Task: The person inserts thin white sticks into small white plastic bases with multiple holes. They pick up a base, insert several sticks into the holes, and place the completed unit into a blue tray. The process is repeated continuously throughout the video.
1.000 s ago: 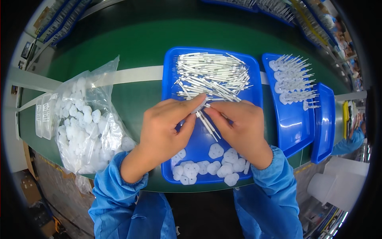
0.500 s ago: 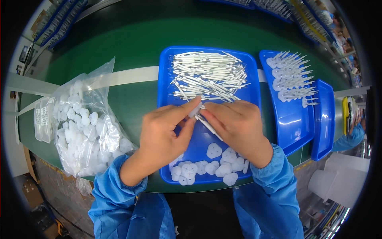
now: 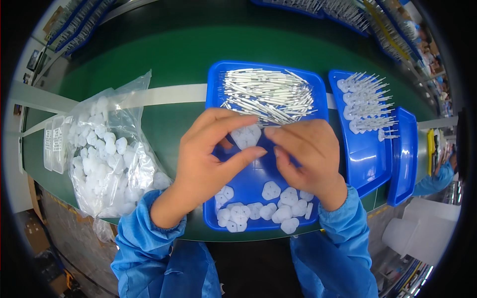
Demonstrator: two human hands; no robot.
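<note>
White and lobed, the disc (image 3: pixel 246 135) at the left hand (image 3: pixel 198 149) now shows its broad face instead of its edge, probably a turn or regrip in the work; it lies between a wide-parted thumb and forefinger (whether hidden fingers clasp it, I cannot tell). Just beside it at three o'clock, the right hand (image 3: pixel 313 151) is loosely parted with nothing visible held. Farther out, rods (image 3: pixel 266 94) lie at one o'clock in a blue tray (image 3: pixel 246 176), loose discs (image 3: pixel 282 214) at five.
</note>
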